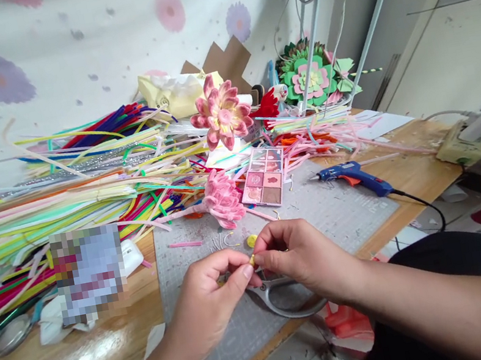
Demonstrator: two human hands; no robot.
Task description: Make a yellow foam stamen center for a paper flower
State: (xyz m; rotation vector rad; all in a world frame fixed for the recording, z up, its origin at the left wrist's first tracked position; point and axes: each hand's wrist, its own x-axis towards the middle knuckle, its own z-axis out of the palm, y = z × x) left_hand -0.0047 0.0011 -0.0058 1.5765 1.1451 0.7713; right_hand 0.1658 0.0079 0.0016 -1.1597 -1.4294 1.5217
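Note:
My left hand (212, 296) and my right hand (302, 254) meet above the grey cutting mat (232, 343). Both pinch a small yellow piece (252, 260) between their fingertips. Just behind the fingers lies a round yellow disc (252, 240). Grey-handled scissors (285, 305) rest on the mat beneath my hands, their blades mostly hidden. Farther back, a pink fuzzy flower (223, 198) lies on its side beside an open makeup palette (263, 177). Curved white bits (223, 241) are scattered left of the disc.
A blue glue gun (354, 177) lies at the mat's right, its cord trailing off the table. Bundles of pipe cleaners (62, 202) cover the back left. A pink-yellow flower (223, 114) stands behind the palette. A white rack (313, 37) rises at the back right.

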